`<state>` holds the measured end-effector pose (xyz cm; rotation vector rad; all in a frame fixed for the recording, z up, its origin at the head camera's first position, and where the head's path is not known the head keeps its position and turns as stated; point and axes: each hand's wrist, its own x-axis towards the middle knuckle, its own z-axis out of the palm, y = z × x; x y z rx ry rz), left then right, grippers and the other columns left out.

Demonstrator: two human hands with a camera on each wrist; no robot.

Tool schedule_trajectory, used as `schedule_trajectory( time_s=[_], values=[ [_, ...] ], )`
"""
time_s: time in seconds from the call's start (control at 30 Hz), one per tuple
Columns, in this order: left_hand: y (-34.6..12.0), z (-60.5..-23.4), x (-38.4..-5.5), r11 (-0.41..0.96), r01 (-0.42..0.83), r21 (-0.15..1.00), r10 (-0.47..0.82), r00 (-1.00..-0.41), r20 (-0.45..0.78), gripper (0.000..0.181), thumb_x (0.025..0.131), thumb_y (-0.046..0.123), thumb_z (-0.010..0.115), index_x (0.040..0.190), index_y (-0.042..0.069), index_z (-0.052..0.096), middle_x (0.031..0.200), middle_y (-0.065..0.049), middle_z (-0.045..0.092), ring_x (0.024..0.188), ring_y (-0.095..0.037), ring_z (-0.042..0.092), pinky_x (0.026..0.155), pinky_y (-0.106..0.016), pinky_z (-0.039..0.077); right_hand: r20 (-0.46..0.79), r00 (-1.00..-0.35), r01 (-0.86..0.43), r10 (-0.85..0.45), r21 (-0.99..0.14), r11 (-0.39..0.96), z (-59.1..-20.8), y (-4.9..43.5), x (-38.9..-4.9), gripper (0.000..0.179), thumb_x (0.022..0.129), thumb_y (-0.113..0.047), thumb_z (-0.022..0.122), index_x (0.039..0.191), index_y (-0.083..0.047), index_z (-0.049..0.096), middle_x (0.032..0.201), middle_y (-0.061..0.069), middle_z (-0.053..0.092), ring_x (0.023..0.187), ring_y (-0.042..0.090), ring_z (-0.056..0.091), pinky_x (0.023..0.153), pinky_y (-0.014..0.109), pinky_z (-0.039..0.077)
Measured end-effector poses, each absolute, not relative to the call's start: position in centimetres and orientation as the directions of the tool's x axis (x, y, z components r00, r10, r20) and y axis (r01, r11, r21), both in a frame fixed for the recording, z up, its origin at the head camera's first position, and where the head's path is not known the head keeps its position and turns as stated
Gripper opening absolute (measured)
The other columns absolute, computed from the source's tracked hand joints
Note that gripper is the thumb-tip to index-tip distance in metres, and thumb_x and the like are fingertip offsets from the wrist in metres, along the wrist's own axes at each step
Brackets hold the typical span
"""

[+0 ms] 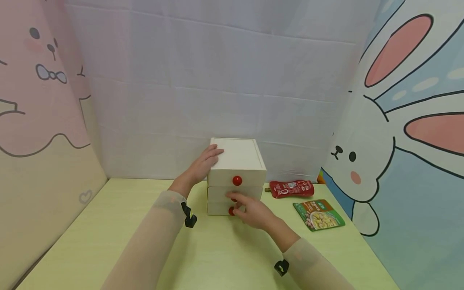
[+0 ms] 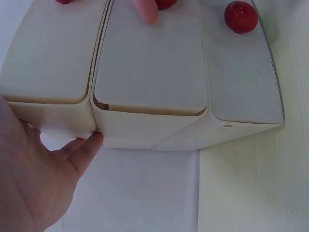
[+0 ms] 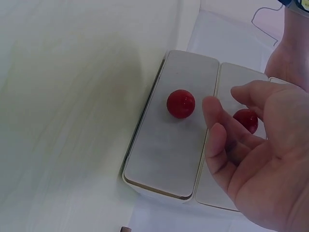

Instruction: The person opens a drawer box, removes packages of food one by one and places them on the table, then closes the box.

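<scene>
The white drawer unit (image 1: 237, 171) stands on the pale yellow-green table (image 1: 145, 225), at 12 o'clock from the person. It looks light and stiff, probably thin moulded plastic, so a pull on 1 drawer could drag the whole stack unless the body is braced. The smooth walls may be a little slippery under a flat palm. The natural hold is a round knob, pinched from opposite sides; the upper left edge suits a bracing hand.

The left hand (image 1: 202, 165) rests at the unit's 10 o'clock, its fingers spread over that edge, not clenched. The right hand (image 1: 253, 211) comes in from 5 o'clock with fingers loosely curved and apart about the middle knob (image 3: 245, 121); no firm pinch shows, and I cannot tell whether the skin touches it.

The 3 stacked fronts are flat, matt rectangles with rounded corners and narrow dark seams. The top knob (image 1: 237, 180) and bottom knob (image 3: 181, 104) are glossy red balls like the middle 1. At the unit's 3 o'clock lies a shiny red pouch (image 1: 291, 189); at 4 o'clock, a flat green-and-orange packet (image 1: 319, 215), both seemingly soft film.
</scene>
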<state>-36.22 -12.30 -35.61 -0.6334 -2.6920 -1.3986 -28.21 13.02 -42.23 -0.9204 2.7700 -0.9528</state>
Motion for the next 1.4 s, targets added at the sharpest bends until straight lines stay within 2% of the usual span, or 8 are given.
schedule_trajectory(
  time_s=[0.13, 0.33, 0.53, 0.83, 0.97, 1.1, 1.23, 1.4],
  values=[
    [-12.3, -35.6, -36.1, 0.508, 0.375, 0.775, 0.336, -0.915, 0.222, 0.057, 0.119, 0.034, 0.030, 0.170, 0.013, 0.042, 0.187, -0.004, 0.008, 0.174, -0.033, 0.002, 0.136, -0.069, 0.010, 0.090, -0.792, -0.542, -0.604, -0.561, 0.626, -42.4, 13.1, -28.2, 0.049, 0.107, -0.013, 0.067, 0.155, -0.021, 0.063, 0.117, 0.009, 0.076, 0.079, 0.013, 0.069, 0.072, 0.029, 0.058],
    [-12.4, -35.6, -36.0, 0.504, 0.373, 0.779, 0.338, -0.915, 0.220, 0.057, 0.119, 0.034, 0.030, 0.170, 0.013, 0.042, 0.187, -0.005, 0.008, 0.174, -0.033, 0.002, 0.136, -0.069, 0.009, 0.028, -0.789, -0.526, -0.614, -0.545, 0.653, -43.1, 13.1, -28.3, 0.047, 0.107, -0.014, 0.068, 0.154, -0.022, 0.065, 0.117, 0.006, 0.077, 0.073, 0.007, 0.067, 0.072, 0.028, 0.058],
    [-12.3, -35.5, -35.9, 0.502, 0.376, 0.779, 0.341, -0.914, 0.222, 0.057, 0.119, 0.034, 0.030, 0.170, 0.012, 0.042, 0.187, -0.006, 0.008, 0.174, -0.034, 0.002, 0.137, -0.069, 0.009, 0.010, -0.792, -0.529, -0.610, -0.511, 0.678, -43.7, 13.2, -28.5, 0.046, 0.105, -0.013, 0.069, 0.151, -0.019, 0.067, 0.115, 0.006, 0.078, 0.077, 0.009, 0.066, 0.069, 0.027, 0.056],
    [-12.2, -35.4, -35.8, 0.494, 0.378, 0.783, 0.341, -0.913, 0.226, 0.056, 0.118, 0.032, 0.031, 0.169, 0.013, 0.043, 0.187, -0.005, 0.009, 0.174, -0.033, 0.003, 0.137, -0.068, 0.010, 0.029, -0.788, -0.547, -0.615, -0.492, 0.677, -44.9, 13.2, -29.0, 0.046, 0.101, -0.007, 0.068, 0.147, -0.012, 0.070, 0.122, 0.012, 0.079, 0.103, 0.022, 0.072, 0.074, 0.030, 0.055],
    [-12.1, -35.4, -35.9, 0.500, 0.382, 0.778, 0.344, -0.911, 0.226, 0.056, 0.118, 0.033, 0.031, 0.170, 0.013, 0.042, 0.187, -0.006, 0.008, 0.174, -0.034, 0.003, 0.136, -0.069, 0.010, 0.012, -0.792, -0.529, -0.610, -0.513, 0.676, -45.3, 13.1, -29.3, 0.047, 0.101, -0.008, 0.068, 0.148, -0.013, 0.069, 0.127, 0.011, 0.077, 0.105, 0.021, 0.070, 0.074, 0.029, 0.055],
    [-12.2, -35.3, -35.8, 0.510, 0.376, 0.773, 0.341, -0.914, 0.220, 0.056, 0.118, 0.032, 0.031, 0.170, 0.012, 0.042, 0.187, -0.005, 0.008, 0.174, -0.034, 0.003, 0.136, -0.069, 0.010, 0.013, -0.788, -0.537, -0.616, -0.503, 0.677, -45.5, 12.9, -29.5, 0.046, 0.101, -0.008, 0.070, 0.147, -0.013, 0.069, 0.130, 0.010, 0.075, 0.106, 0.020, 0.068, 0.079, 0.032, 0.055],
    [-12.2, -35.0, -35.8, 0.519, 0.375, 0.768, 0.343, -0.914, 0.216, 0.056, 0.118, 0.032, 0.032, 0.170, 0.012, 0.042, 0.187, -0.006, 0.009, 0.174, -0.034, 0.003, 0.136, -0.069, 0.010, 0.038, -0.780, -0.561, -0.625, -0.485, 0.671, -45.6, 12.7, -29.6, 0.044, 0.101, -0.008, 0.072, 0.144, -0.011, 0.069, 0.126, 0.009, 0.075, 0.108, 0.022, 0.067, 0.088, 0.037, 0.057],
    [-12.4, -34.8, -35.8, 0.530, 0.381, 0.758, 0.354, -0.911, 0.211, 0.056, 0.119, 0.031, 0.031, 0.171, 0.012, 0.040, 0.187, -0.007, 0.007, 0.174, -0.036, 0.003, 0.137, -0.068, 0.011, 0.059, -0.782, -0.567, -0.621, -0.481, 0.668, -45.7, 12.5, -29.7, 0.039, 0.102, -0.009, 0.071, 0.141, -0.011, 0.071, 0.121, 0.006, 0.075, 0.103, 0.019, 0.064, 0.088, 0.035, 0.055]
  ],
)
